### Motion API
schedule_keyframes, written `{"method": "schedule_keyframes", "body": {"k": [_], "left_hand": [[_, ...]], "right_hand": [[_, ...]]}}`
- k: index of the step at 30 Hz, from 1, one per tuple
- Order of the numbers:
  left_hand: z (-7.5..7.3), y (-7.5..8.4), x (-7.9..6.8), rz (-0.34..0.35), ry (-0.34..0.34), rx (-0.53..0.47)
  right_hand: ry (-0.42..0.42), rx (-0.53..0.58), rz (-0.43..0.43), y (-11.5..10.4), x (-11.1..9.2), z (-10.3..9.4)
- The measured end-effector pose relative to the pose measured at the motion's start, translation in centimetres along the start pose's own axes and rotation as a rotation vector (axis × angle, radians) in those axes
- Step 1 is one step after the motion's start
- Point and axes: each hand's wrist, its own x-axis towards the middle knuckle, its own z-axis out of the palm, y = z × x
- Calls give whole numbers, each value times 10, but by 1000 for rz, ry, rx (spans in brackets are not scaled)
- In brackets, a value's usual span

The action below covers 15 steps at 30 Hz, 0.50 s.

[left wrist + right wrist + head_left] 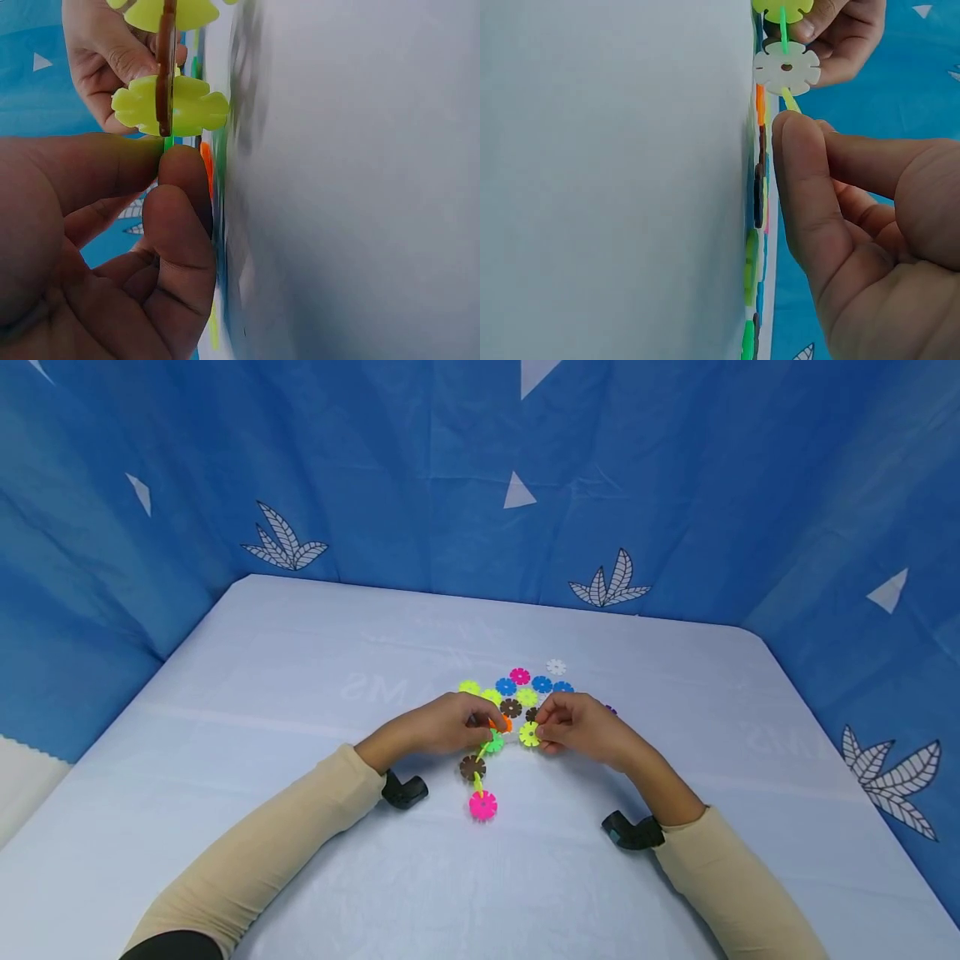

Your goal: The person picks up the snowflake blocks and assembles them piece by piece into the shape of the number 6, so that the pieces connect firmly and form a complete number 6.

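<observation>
A chain of slotted plastic snowflake discs runs between the two hands. My left hand [448, 725] pinches the green disc [494, 743] between thumb and fingers. From there the chain hangs toward me through a yellow disc [199, 106], a brown disc [472, 767] and another yellow one to a pink disc [483, 806]. On the other side, a white disc [802, 69] joins the green one. My right hand [588, 731] pinches a yellow disc [529, 735], whose edge meets the white disc's rim.
Several loose discs lie just beyond the hands, among them a pink disc [520, 677], a blue disc [542, 684], and a white disc [556, 667]. A white cloth [315, 635] covers the table, and a blue curtain [420, 477] hangs behind it.
</observation>
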Motion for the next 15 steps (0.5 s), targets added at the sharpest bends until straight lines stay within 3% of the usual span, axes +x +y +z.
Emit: {"method": "schedule_keyframes", "body": {"k": [15], "left_hand": [[2,0,2,-33,-25,-78]], "right_hand": [[-41,33,-13,1,1,3]]}}
